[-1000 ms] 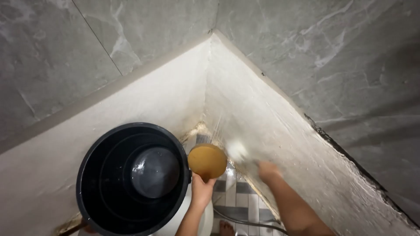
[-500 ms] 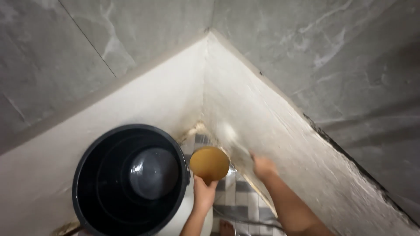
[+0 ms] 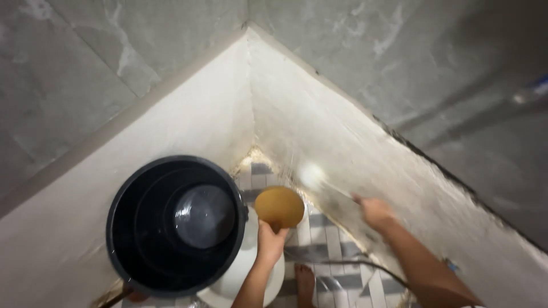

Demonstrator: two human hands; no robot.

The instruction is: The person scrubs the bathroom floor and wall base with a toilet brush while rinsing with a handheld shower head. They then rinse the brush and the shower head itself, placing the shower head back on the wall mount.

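Two hands (image 3: 271, 242) (image 3: 377, 212) work the cramped wall corner (image 3: 251, 148).

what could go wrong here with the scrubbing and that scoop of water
The left hand holds the brown scoop level above the floor tiles; a tilt would spill it beside the bare foot. The right hand swings a blurred brush along the wall; it could clip the scoop.

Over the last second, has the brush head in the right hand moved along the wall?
Yes. The white brush head now sits closer to the wall corner, while the right hand gripping its handle sits farther out along the white wall base.
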